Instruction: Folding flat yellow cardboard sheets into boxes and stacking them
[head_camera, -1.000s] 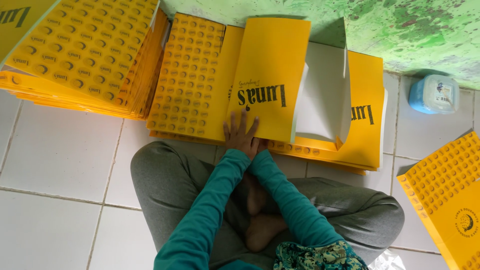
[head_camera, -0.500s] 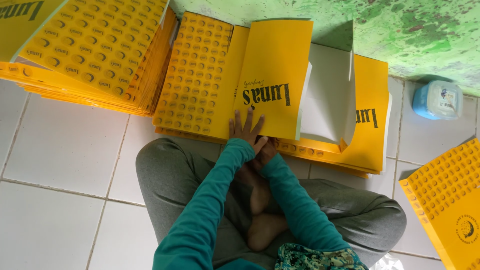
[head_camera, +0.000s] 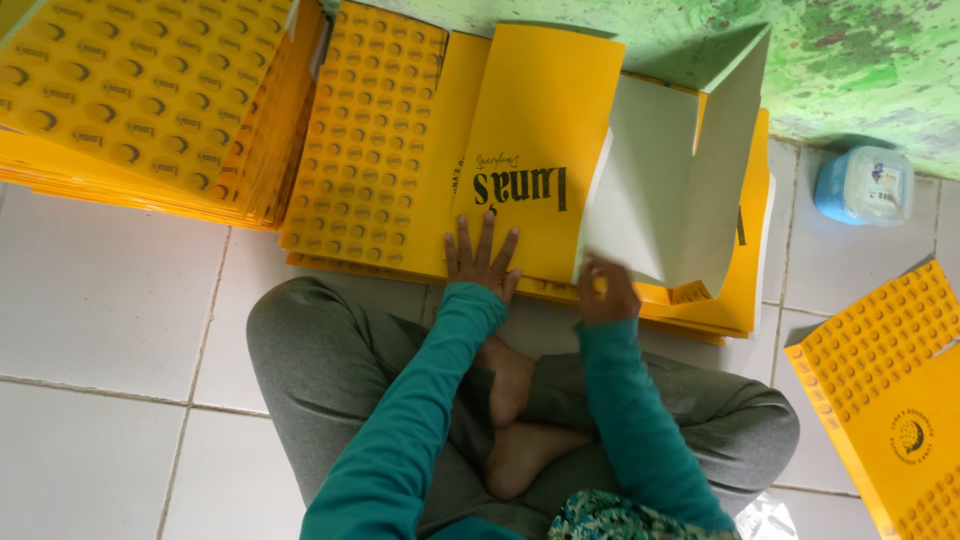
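you sit on white tiled floor (head_camera: 100, 300), grey grout lines | wall (head_camera: 860, 70) ahead painted green, mottled and worn | small blue lidded tub (head_camera: 862, 185) at wall foot, right | soft even daylight

A stack of flat yellow cardboard box blanks (head_camera: 400, 150) lies at top centre, its top blank (head_camera: 545, 150) half folded, showing pale insides. Another yellow stack (head_camera: 140, 90) fills the upper left; a yellow blank (head_camera: 890, 390) sits lower right. A small blue-and-white tub (head_camera: 862, 185) stands upper right.
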